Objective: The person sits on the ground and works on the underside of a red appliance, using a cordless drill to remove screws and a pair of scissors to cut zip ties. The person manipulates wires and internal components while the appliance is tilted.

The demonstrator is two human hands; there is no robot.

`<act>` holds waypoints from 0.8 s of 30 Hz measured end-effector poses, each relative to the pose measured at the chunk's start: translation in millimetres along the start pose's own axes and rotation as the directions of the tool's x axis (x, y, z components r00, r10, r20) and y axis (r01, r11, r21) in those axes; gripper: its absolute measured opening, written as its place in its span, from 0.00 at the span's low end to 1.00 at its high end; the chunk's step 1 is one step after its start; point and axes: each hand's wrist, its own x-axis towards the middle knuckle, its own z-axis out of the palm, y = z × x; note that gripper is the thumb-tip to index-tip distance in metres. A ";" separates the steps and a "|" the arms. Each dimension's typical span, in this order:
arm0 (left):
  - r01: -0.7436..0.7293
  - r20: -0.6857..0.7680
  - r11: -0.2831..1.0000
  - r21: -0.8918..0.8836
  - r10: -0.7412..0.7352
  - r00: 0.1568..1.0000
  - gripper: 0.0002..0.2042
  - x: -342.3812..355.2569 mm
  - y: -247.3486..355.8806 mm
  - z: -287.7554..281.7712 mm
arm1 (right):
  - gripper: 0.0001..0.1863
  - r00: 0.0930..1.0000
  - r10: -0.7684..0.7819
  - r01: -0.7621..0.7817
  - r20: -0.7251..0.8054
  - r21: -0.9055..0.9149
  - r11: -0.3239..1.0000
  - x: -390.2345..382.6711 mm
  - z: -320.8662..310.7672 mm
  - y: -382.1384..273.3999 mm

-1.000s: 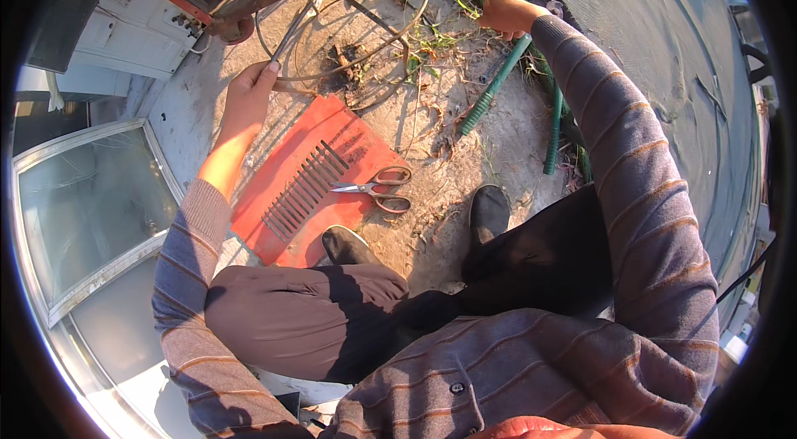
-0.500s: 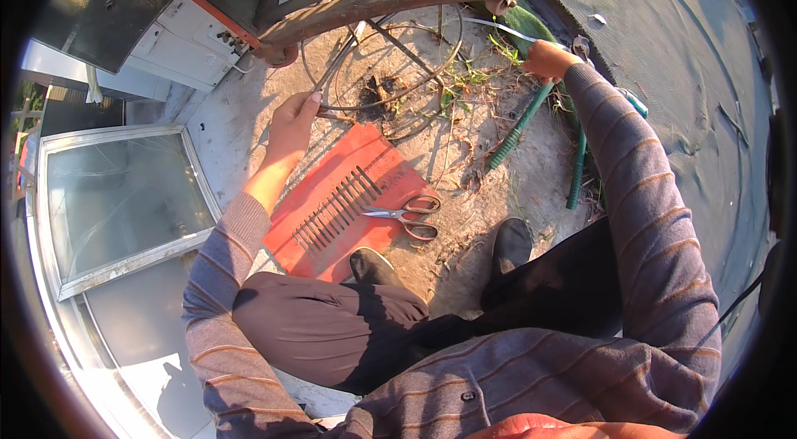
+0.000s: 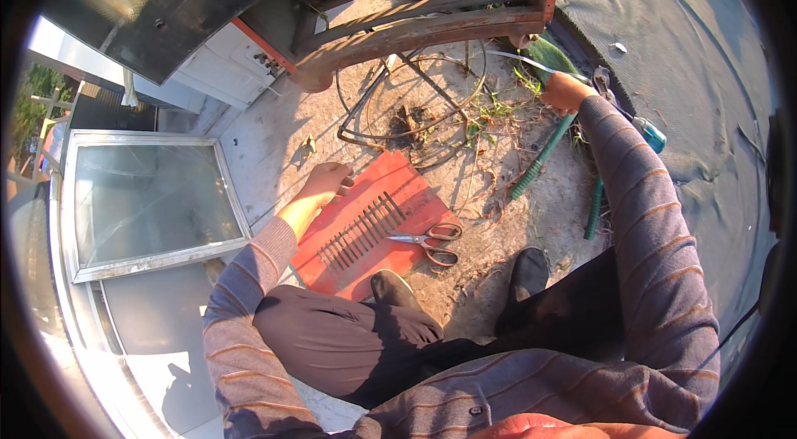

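Scissors (image 3: 425,240) lay with blades on the red sheet (image 3: 415,186); a rusty beam (image 3: 419,44) partly hid the wire frame (image 3: 433,83) on the ground. Left hand (image 3: 328,181) was half open, fingers loosely bent, apparently empty — over the sheet's edge. Right hand (image 3: 566,92) was curled near the green hose (image 3: 544,156); its hold could not be told — left had come off the frame since earlier

both arms (image 3: 652,227) reach forward; left hand (image 3: 329,181) loosely bent; right hand (image 3: 567,93) farther out, curled
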 end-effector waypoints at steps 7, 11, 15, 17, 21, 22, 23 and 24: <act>-0.156 0.292 0.952 0.265 0.075 0.954 0.23 1.1 2.3 17.4 | 0.21 0.962 -0.271 0.266 0.027 -0.307 0.914 12.1 4.4 5.9; -0.205 0.304 0.942 0.267 0.120 0.945 0.23 6.5 -6.5 17.2 | 0.21 0.977 -0.212 0.201 -0.020 -0.250 0.947 13.6 4.3 2.1; -0.183 0.294 0.942 0.283 0.096 0.951 0.22 6.1 -10.5 13.0 | 0.21 0.997 -0.025 0.034 -0.074 0.133 0.991 6.0 3.0 -9.7; -0.179 0.293 0.934 0.308 0.086 0.952 0.21 3.3 -8.9 13.2 | 0.21 0.992 0.020 0.004 -0.121 0.195 0.981 0.8 1.3 -14.8; -0.169 0.282 0.929 0.330 0.074 0.957 0.23 -4.0 -2.2 16.3 | 0.17 0.992 0.066 -0.038 -0.105 0.247 0.968 -7.4 -3.8 -22.7; -0.171 0.286 0.918 0.358 0.066 0.956 0.23 -5.0 -0.5 16.9 | 0.17 0.991 0.069 -0.039 -0.111 0.252 0.967 -9.1 -4.6 -24.0; -0.174 0.290 0.911 0.374 0.063 0.955 0.23 -5.6 1.1 17.0 | 0.17 0.992 0.068 -0.037 -0.111 0.264 0.964 -10.2 -5.6 -25.2; -0.178 0.292 0.908 0.378 0.065 0.954 0.22 -5.8 2.4 17.0 | 0.17 0.988 0.075 -0.033 -0.138 0.285 0.958 -11.7 -5.7 -25.8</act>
